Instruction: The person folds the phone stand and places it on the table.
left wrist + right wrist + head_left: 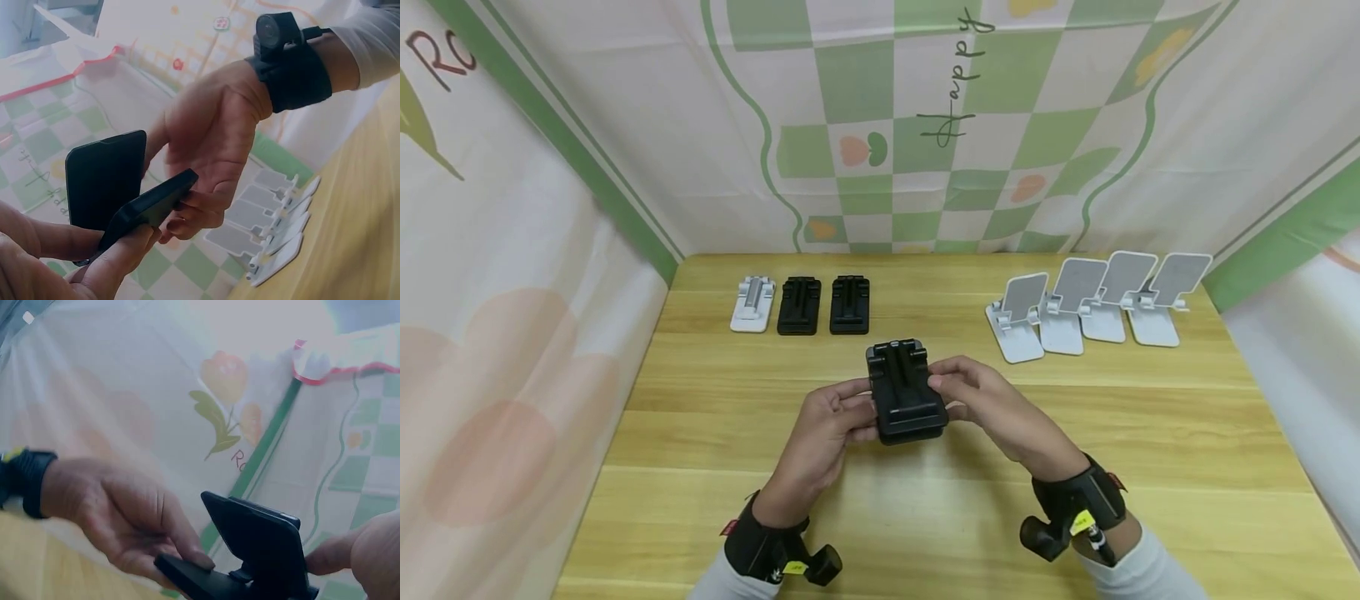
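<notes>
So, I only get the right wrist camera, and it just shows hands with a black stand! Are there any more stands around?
Observer: Yes! Besides the held stand, the head view shows four white stands with raised grey plates, over on the person's right.
Operator: Ooh! Anything over on the left?
Observer: Yes, a row of three: a white stand, then two black stands.
Operator: I can read "Ro". Are there other words?
Observer: One more in the head view: "Happy", running sideways on the checked cloth.

Printed curtains (853, 79) (partly green-checked) border a wooden table (700, 433).
</notes>
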Demonstrator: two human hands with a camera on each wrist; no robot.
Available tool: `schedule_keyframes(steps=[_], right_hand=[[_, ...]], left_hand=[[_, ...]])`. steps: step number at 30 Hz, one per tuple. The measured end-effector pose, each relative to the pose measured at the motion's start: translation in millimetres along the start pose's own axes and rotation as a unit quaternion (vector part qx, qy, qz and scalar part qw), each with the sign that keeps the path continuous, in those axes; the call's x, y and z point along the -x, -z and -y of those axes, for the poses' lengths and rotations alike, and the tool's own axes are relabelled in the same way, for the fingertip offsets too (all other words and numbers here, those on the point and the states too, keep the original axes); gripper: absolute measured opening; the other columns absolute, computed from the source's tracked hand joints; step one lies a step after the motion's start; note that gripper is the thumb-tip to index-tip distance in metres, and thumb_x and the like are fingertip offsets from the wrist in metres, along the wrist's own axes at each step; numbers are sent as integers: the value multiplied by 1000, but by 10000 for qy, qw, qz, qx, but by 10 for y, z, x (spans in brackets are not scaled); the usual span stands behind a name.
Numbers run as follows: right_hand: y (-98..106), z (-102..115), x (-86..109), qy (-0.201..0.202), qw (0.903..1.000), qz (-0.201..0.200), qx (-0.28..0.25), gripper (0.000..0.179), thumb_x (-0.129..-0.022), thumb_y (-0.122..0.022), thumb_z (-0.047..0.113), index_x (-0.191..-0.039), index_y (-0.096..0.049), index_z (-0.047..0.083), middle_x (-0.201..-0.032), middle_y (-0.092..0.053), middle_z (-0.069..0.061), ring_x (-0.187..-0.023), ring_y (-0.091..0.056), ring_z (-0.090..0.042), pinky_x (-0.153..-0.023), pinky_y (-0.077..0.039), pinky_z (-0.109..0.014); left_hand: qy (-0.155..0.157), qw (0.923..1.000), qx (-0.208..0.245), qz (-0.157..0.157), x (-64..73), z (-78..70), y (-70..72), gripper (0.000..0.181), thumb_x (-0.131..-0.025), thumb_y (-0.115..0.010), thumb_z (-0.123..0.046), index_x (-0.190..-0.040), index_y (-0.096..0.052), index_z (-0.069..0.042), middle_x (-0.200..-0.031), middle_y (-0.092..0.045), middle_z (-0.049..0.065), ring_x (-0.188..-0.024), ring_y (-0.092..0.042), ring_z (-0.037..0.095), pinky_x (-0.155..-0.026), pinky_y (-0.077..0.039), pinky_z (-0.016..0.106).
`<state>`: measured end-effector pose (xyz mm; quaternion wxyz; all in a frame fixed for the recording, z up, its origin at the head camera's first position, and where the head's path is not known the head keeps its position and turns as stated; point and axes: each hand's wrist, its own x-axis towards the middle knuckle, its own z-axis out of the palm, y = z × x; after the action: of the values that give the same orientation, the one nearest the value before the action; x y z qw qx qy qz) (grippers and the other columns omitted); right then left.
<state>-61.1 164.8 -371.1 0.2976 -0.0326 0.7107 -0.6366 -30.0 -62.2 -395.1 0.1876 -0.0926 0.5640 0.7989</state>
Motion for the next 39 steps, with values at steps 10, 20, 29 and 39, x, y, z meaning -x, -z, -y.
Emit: schedule_keyframes(steps=[10,20,29,39], right_hand=[[20,-57,-31,2,9979,354,-546,46,-99,-51,22,-126,-44,-14,-117,-55,-18,-103,-58,-23,-89,-53,-41],[27,-66,-26,12,9981,375,-498,47,-98,-52,24,-126,-45,-14,-117,-55,-19,-103,-58,-25,-90,-52,-42],[37,-86,-34,-10,9983,335,-485,48,-98,-53,25,-126,-45,-13,-118,-55,-20,-103,-58,-25,-88,-53,-41],[47,-112,-30,103,9987,380,-338,44,-96,-56,20,-122,-46,-14,-107,-61,-17,-89,-64,-22,-79,-57,-36]], left_hand=[[177,9995,26,277,3,-34,7,36,-95,-51,0,-129,-52,13,-111,-69,25,-86,-71,20,-75,-59,30],[257,9983,253,452,16,-70,9,52,-91,-65,-23,-127,-53,12,-104,-72,19,-89,-71,25,-78,-58,35],[257,9988,103,414,15,-72,-4,52,-88,-68,-14,-130,-50,11,-115,-67,26,-93,-70,26,-77,-59,33],[327,9988,-36,371,5,-49,-8,52,-88,-67,-9,-132,-48,11,-113,-68,24,-91,-71,22,-72,-59,27]])
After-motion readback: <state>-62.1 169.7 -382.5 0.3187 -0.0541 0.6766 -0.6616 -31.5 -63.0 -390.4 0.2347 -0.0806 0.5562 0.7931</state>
